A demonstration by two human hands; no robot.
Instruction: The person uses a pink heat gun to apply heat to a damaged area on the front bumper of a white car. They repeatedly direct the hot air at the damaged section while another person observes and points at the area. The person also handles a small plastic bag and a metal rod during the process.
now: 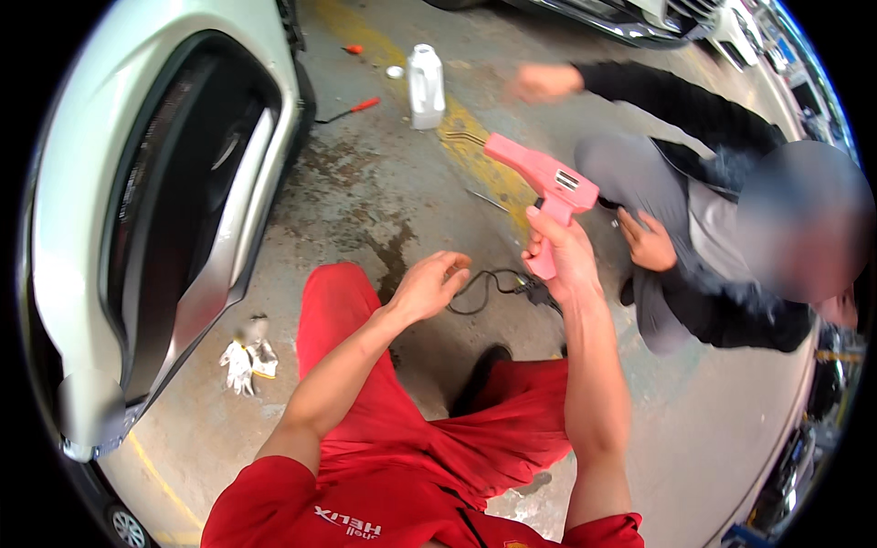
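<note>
The right hand (559, 254) has its fingers wrapped round the pink gun (559, 185), prongs (475, 140) jutting forward-left of them, the left hand (431, 285) loosely curled and empty; I'd say it's being held ready, the next move calling for careful aim.

Lit brightly and diffusely across the frame, with pale sheen over the concrete floor (722, 393) at right and soft-edged shadow between the legs of the red trousers (429, 447). Glossy on the white car bumper (73, 242). Crisp enough on the pink hot stapler (551, 178); smeared by motion at the co-worker's outstretched hand (544, 82), heavily blurred over the head (799, 219). Bowed strongly toward the rim, cut off in black at the corners
</note>
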